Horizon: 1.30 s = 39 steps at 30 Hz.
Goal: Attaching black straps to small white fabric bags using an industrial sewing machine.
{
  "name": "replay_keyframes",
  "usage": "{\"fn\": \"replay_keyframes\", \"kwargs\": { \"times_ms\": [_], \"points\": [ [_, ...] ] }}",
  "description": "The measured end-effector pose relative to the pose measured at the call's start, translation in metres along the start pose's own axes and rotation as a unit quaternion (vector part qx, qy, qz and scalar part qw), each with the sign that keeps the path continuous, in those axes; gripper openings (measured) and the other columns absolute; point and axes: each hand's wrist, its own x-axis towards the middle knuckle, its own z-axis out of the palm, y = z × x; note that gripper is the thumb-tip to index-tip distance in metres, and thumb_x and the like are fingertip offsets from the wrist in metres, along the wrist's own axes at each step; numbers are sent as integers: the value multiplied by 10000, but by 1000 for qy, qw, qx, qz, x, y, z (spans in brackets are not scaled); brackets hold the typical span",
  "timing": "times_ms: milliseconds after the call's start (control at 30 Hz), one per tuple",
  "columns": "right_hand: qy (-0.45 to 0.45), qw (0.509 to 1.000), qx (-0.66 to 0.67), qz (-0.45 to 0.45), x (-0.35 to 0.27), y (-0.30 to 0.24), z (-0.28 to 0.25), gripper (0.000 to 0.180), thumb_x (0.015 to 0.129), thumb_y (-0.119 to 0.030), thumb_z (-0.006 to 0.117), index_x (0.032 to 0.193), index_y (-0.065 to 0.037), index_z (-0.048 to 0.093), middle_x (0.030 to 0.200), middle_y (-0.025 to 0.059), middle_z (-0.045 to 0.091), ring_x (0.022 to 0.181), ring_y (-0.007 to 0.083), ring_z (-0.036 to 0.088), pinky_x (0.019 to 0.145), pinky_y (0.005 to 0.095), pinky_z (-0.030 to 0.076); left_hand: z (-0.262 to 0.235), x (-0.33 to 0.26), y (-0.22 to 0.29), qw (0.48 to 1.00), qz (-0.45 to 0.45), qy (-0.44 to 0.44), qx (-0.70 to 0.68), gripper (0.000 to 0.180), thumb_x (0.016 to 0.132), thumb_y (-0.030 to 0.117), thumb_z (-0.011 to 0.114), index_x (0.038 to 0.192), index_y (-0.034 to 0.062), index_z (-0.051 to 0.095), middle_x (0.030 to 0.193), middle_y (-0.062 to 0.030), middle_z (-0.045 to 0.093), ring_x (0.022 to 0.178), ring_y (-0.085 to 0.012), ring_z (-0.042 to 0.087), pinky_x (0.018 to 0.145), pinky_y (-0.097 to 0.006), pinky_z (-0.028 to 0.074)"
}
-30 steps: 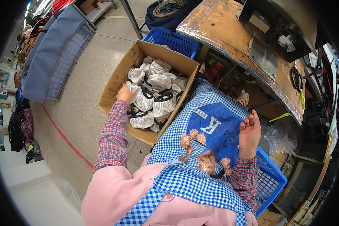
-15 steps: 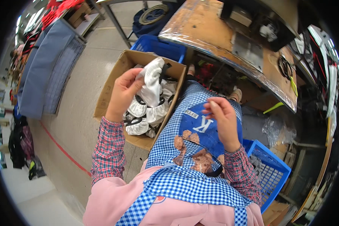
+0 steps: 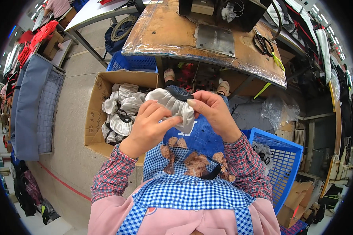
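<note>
Both hands pinch one small silver-grey fabric piece (image 3: 172, 107) with a black elastic edge, held up over the person's lap. Left hand (image 3: 147, 127) closes its fingers on the lower left side of the piece; right hand (image 3: 211, 111) grips the top right edge between thumb and fingertips. Below lies a blue checked apron (image 3: 192, 164). An open cardboard box (image 3: 96, 113) of similar silver pieces stands on the floor to the left. A blue plastic basket (image 3: 284, 164) sits to the right. Ahead, a worn wooden workbench (image 3: 172, 37) carries a metal plate near its middle.
</note>
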Motion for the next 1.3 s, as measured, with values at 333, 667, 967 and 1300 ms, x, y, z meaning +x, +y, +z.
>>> {"fn": "replay_keyframes", "kwargs": {
  "times_ms": [333,667,967,1300],
  "points": [
    [-60,998,-9,-16,-12,3,-5,149,895,-143,626,987,-30,594,844,-41,578,738,13,519,639,174,425,-20,37,9,986,-125,-56,-92,516,648,232,797,1043,46,523,1099,-126,536,1070,-298,490,899,-437,399],
    [-91,899,-344,-254,-18,-18,-13,361,836,-57,626,1193,-56,575,1047,78,629,899,189,615,764,287,496,3,44,-15,876,-251,-226,-345,243,659,111,671,838,-20,570,666,-129,559,609,-169,536,590,-318,442],
    [-175,726,-551,-372,-20,-31,-28,375,815,-44,576,1189,-58,588,1057,121,624,940,278,621,784,365,518,-1,74,-22,761,-219,-440,-423,386,640,100,643,1009,-13,639,837,-53,660,762,-114,600,712,-279,500],
    [-39,711,-584,-390,-6,-34,-49,242,819,-99,584,1036,8,582,954,144,602,896,301,606,759,367,510,7,109,-17,896,-116,-301,-306,402,746,291,673,982,-34,644,807,-215,641,739,-284,632,694,-337,489]
  ]
}}
